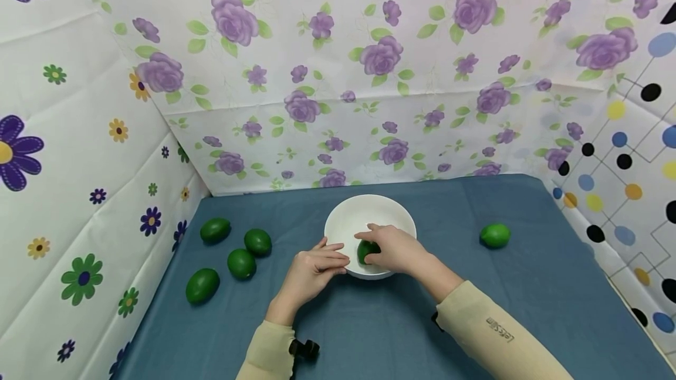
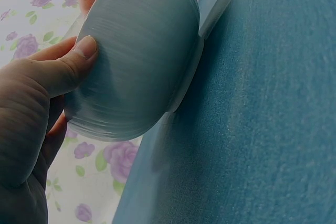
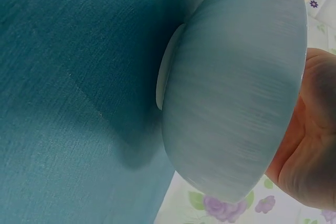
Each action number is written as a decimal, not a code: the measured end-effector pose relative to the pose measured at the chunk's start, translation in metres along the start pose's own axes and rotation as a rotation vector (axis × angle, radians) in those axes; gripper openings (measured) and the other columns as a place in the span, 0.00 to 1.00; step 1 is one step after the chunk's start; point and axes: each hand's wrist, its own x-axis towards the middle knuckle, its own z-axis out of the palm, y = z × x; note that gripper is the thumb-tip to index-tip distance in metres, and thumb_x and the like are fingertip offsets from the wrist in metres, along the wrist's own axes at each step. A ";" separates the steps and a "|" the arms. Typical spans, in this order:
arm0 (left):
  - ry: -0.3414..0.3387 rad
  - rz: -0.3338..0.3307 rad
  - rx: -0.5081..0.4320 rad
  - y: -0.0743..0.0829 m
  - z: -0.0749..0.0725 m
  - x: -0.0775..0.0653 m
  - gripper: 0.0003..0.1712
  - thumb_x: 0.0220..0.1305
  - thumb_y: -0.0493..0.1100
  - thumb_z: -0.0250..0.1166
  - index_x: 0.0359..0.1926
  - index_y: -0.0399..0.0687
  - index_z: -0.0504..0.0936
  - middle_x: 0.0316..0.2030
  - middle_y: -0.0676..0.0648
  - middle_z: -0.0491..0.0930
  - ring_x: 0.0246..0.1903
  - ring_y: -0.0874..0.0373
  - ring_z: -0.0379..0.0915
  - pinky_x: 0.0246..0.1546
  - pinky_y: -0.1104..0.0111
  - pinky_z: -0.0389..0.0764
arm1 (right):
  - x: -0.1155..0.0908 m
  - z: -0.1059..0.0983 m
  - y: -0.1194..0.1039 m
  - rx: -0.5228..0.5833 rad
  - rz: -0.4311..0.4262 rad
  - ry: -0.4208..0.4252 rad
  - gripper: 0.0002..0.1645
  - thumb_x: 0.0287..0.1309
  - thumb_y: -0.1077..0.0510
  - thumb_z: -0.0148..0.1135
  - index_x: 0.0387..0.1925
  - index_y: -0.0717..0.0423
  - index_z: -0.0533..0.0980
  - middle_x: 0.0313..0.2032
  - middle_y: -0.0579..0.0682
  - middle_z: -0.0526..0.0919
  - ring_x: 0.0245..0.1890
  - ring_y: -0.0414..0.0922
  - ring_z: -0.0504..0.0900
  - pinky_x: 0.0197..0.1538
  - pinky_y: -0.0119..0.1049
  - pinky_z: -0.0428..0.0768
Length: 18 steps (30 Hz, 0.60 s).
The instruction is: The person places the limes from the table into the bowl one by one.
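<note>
Lime (image 1: 364, 251) in curled right hand (image 1: 394, 248); left hand (image 1: 315, 267) pinches bowl rim (image 1: 369, 199).

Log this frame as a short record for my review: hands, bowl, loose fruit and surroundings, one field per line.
Left hand: pinches rim of white bowl
Right hand: grips dark green lime inside the bowl
Bowl: opening faces up
Loose, left of bowl: four limes
Loose, right of bowl: single lime
Surface: blue tablecloth
Backdrop: purple-rose print sheet
Unclear: whether the gripped lime touches the bowl's bottom
</note>
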 end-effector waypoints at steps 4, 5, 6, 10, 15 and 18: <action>-0.002 -0.005 0.000 0.000 0.000 0.000 0.12 0.59 0.34 0.81 0.45 0.43 0.95 0.44 0.50 0.92 0.60 0.55 0.84 0.76 0.52 0.68 | -0.003 -0.002 0.000 0.001 0.003 0.027 0.31 0.69 0.53 0.75 0.71 0.47 0.80 0.73 0.63 0.73 0.68 0.57 0.79 0.64 0.53 0.83; -0.003 -0.006 0.000 0.000 0.000 0.000 0.12 0.59 0.34 0.81 0.45 0.43 0.95 0.44 0.50 0.92 0.60 0.55 0.84 0.76 0.51 0.68 | -0.004 -0.002 0.000 -0.001 0.005 0.032 0.31 0.69 0.53 0.75 0.71 0.47 0.80 0.73 0.62 0.74 0.68 0.57 0.80 0.64 0.53 0.83; -0.003 -0.006 -0.001 0.000 0.000 0.000 0.12 0.59 0.34 0.81 0.45 0.43 0.95 0.44 0.50 0.92 0.60 0.55 0.84 0.76 0.51 0.68 | -0.004 -0.002 0.000 -0.001 0.004 0.041 0.30 0.69 0.53 0.75 0.70 0.48 0.81 0.73 0.62 0.74 0.67 0.57 0.80 0.63 0.53 0.83; 0.005 0.006 0.000 0.001 0.000 0.000 0.13 0.57 0.33 0.82 0.45 0.42 0.95 0.44 0.50 0.92 0.59 0.54 0.85 0.75 0.49 0.69 | -0.007 -0.004 0.001 -0.026 0.005 0.085 0.29 0.69 0.52 0.75 0.68 0.51 0.82 0.71 0.60 0.77 0.65 0.56 0.82 0.63 0.53 0.84; 0.014 0.014 -0.004 0.000 0.000 0.001 0.13 0.56 0.32 0.82 0.44 0.42 0.96 0.43 0.50 0.92 0.58 0.51 0.86 0.74 0.46 0.70 | -0.012 -0.008 0.002 -0.035 0.007 0.144 0.26 0.70 0.51 0.74 0.66 0.53 0.84 0.69 0.60 0.79 0.61 0.55 0.85 0.60 0.53 0.86; 0.007 0.002 -0.006 0.000 0.001 0.001 0.13 0.57 0.33 0.82 0.45 0.42 0.95 0.44 0.50 0.92 0.59 0.53 0.85 0.74 0.47 0.70 | -0.017 -0.010 0.003 -0.029 0.010 0.185 0.25 0.70 0.51 0.74 0.64 0.55 0.85 0.67 0.59 0.81 0.60 0.56 0.86 0.59 0.54 0.87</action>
